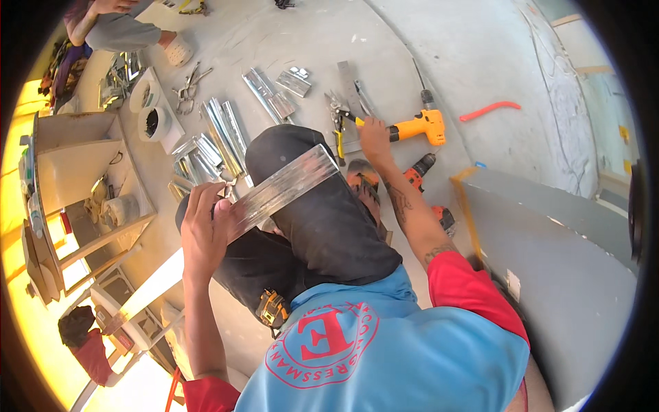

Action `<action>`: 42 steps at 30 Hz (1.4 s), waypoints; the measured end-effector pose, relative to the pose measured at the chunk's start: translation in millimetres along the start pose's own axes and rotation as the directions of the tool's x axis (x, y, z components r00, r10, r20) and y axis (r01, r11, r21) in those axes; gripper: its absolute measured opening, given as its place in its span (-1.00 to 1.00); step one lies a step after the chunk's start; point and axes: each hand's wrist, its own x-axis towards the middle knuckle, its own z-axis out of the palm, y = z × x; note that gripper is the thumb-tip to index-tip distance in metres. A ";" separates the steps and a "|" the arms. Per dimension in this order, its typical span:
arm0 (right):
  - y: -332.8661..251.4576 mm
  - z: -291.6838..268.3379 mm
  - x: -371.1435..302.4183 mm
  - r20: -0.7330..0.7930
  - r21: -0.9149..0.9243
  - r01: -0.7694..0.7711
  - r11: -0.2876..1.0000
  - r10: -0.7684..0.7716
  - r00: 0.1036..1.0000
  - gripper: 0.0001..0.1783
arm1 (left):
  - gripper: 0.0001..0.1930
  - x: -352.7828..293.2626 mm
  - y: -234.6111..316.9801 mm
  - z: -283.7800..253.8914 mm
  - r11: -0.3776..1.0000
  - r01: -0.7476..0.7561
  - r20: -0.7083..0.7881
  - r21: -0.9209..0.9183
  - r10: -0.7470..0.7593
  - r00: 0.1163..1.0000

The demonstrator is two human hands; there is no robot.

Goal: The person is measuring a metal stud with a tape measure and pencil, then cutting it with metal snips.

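Left hand (206, 230) has a closed grip on one end of the metal strip (285, 187) over the knee, while the right hand (374, 137) grabs the snips (338, 118) at 12 o'clock, so that sharp strip could easily tip or slice a finger.

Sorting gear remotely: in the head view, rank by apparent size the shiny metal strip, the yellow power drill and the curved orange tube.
1. Shiny metal strip, though nearest the camera.
2. Yellow power drill.
3. Curved orange tube, thin and farther away, so this last ranking is unsure.
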 end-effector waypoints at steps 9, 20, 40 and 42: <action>-31.2 -9.0 -17.1 0.123 0.228 -0.196 0.954 0.172 0.977 -0.74 | -0.69 0.5 -5.9 5.2 0.999 -0.003 -0.016 0.050 0.004 1.000; 20.0 -28.2 23.4 0.442 -0.311 -0.080 0.947 0.219 0.870 -0.70 | -0.66 -5.3 12.0 6.1 0.986 -0.147 -0.060 0.076 0.151 0.987; 69.9 12.0 19.9 0.687 0.412 -0.778 0.475 0.399 0.608 -0.53 | -0.55 -64.8 -1.7 12.2 0.981 -0.179 -0.261 0.070 0.191 0.946; 73.0 -40.4 21.3 0.364 0.382 -0.415 0.826 0.278 0.889 -0.59 | -0.53 -64.4 3.5 12.0 0.982 -0.190 -0.285 0.002 0.183 0.941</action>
